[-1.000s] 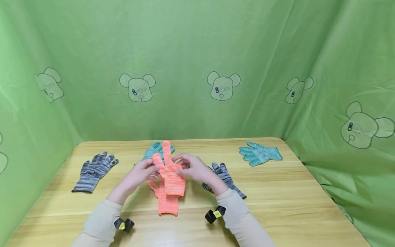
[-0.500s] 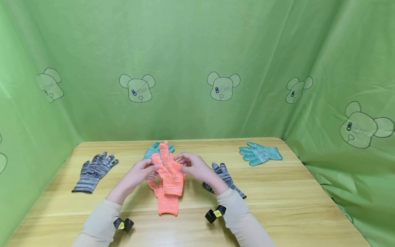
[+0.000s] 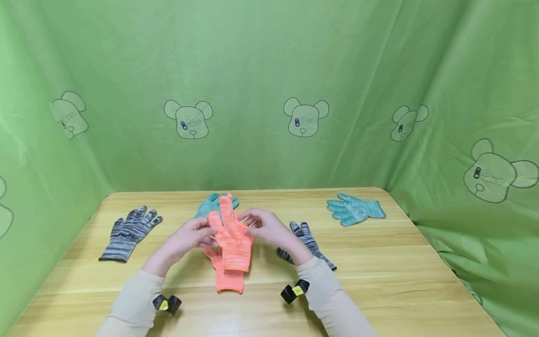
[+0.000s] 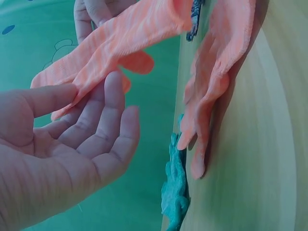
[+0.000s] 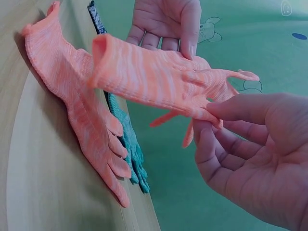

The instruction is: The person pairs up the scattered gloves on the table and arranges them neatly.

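An orange knitted glove (image 3: pixel 236 252) hangs in the air between both hands, its cuff toward the person. My left hand (image 3: pixel 197 234) pinches its left side between thumb and fingers, as the left wrist view also shows. On the opposite side my right hand (image 5: pixel 250 154) pinches the glove near a finger, thumb on top. Some of the held glove's fingers are bent or hang down. Beneath it a second orange glove (image 5: pixel 82 110) lies on the table, partly covered in the head view. Just behind lies a teal glove (image 3: pixel 208 206), partly hidden.
A grey-and-black striped glove (image 3: pixel 128 234) lies at the left of the wooden table (image 3: pixel 400 281). Another striped glove (image 3: pixel 309 243) lies partly under the right forearm. A second teal glove (image 3: pixel 355 209) is at the back right. Green curtains (image 3: pixel 252 154) stand behind and at both sides.
The held orange glove has shifted and flexed slightly; more of its fingers show than one second ago. Both hands keep their pinch and stay nearly in place. The other gloves have not moved.
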Demonstrator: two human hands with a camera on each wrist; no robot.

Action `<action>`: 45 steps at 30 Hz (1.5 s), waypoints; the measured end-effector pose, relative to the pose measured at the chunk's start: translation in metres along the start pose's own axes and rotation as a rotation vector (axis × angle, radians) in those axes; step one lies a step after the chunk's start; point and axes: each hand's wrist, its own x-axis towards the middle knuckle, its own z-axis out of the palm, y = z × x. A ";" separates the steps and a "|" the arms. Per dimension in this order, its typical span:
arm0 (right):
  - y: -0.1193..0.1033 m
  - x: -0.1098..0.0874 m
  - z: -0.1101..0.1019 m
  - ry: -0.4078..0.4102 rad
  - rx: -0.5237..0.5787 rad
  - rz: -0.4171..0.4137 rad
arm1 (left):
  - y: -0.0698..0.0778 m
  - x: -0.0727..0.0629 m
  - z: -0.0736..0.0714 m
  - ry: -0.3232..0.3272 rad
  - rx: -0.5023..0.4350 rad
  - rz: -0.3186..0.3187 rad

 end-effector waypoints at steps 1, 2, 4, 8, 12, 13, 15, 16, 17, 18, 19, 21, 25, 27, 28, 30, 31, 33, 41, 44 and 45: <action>0.000 0.000 0.000 -0.003 -0.002 0.007 | 0.000 0.000 -0.001 -0.009 -0.001 -0.006; -0.001 0.000 0.000 -0.008 -0.002 0.014 | 0.000 -0.001 -0.002 -0.017 -0.004 -0.012; -0.001 -0.001 0.001 -0.020 0.000 0.022 | -0.001 -0.002 -0.003 -0.044 -0.004 -0.016; -0.001 0.000 0.003 -0.049 -0.001 0.035 | -0.002 -0.004 -0.005 -0.095 -0.011 -0.014; 0.001 0.000 0.006 -0.089 -0.012 0.048 | -0.003 -0.005 -0.005 -0.118 0.013 -0.037; 0.002 0.000 0.007 -0.101 -0.014 0.048 | -0.003 -0.005 -0.005 -0.118 0.027 -0.046; 0.002 0.001 0.008 -0.122 -0.007 0.052 | -0.002 -0.005 -0.006 -0.115 0.057 -0.066; 0.002 0.001 0.009 -0.130 -0.002 0.053 | -0.002 -0.005 -0.006 -0.114 0.071 -0.073; 0.002 0.001 0.010 -0.136 0.001 0.052 | -0.002 -0.006 -0.006 -0.115 0.081 -0.081; 0.003 0.001 0.010 -0.140 0.004 0.050 | -0.002 -0.006 -0.007 -0.118 0.093 -0.084; 0.003 0.001 0.011 -0.144 0.008 0.047 | -0.002 -0.006 -0.007 -0.119 0.099 -0.094; 0.003 0.001 0.012 -0.150 0.007 0.047 | -0.002 -0.006 -0.007 -0.121 0.105 -0.110; 0.004 0.000 0.015 -0.161 -0.004 0.043 | -0.004 -0.006 -0.008 -0.121 0.117 -0.139; 0.004 0.000 0.016 -0.163 -0.006 0.048 | -0.004 -0.005 -0.009 -0.116 0.123 -0.147; 0.004 0.000 0.016 -0.163 -0.007 0.050 | -0.005 -0.005 -0.009 -0.115 0.128 -0.149; 0.003 0.000 0.017 -0.165 -0.002 0.055 | -0.005 -0.005 -0.009 -0.113 0.132 -0.154; 0.003 0.000 0.018 -0.167 -0.001 0.057 | -0.005 -0.005 -0.009 -0.112 0.132 -0.157; 0.004 0.000 0.019 -0.169 0.005 0.061 | -0.006 -0.005 -0.009 -0.113 0.135 -0.161; 0.009 0.002 0.023 -0.170 0.019 0.085 | -0.010 -0.003 -0.009 -0.096 0.147 -0.170; 0.009 0.002 0.024 -0.167 -0.003 0.088 | -0.011 -0.003 -0.009 -0.085 0.150 -0.177; 0.009 0.002 0.024 -0.165 -0.016 0.085 | -0.012 -0.003 -0.009 -0.083 0.151 -0.180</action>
